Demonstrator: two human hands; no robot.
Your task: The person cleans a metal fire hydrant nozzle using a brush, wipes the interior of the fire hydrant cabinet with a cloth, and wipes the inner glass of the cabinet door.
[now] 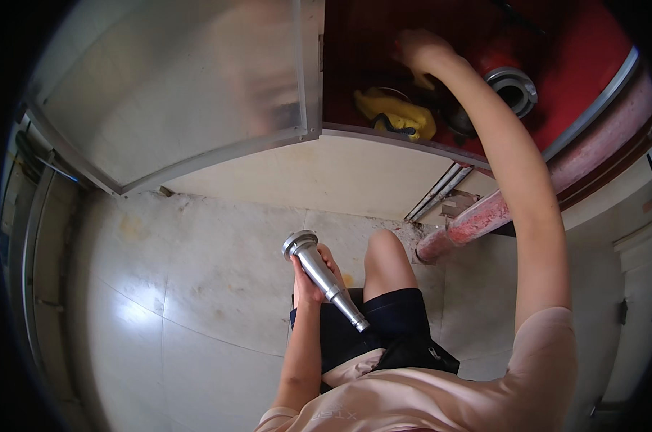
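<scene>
My left hand (pixel 316 278) holds a silver metal fire hose nozzle (pixel 317 271) above my lap, its wide coupling end up and away from me, its narrow tip pointing down to the right. My right hand (pixel 424 49) reaches into a red-lined fire hose cabinet (pixel 579 86); its fingers are in shadow, and what they touch or hold I cannot tell. Below that hand, a yellow cloth or glove with a dark edge (pixel 407 116) lies on the cabinet's bottom. Right of it, partly behind my forearm, is a grey metal hose coupling or valve outlet (pixel 512 92).
The metal-framed cabinet door (pixel 196 97) stands open at the left. A worn red pipe (pixel 482 218) runs from the tiled floor (pixel 212 302) up along the cabinet's right side. Thin metal bars (pixel 439 191) stand near the wall below the cabinet.
</scene>
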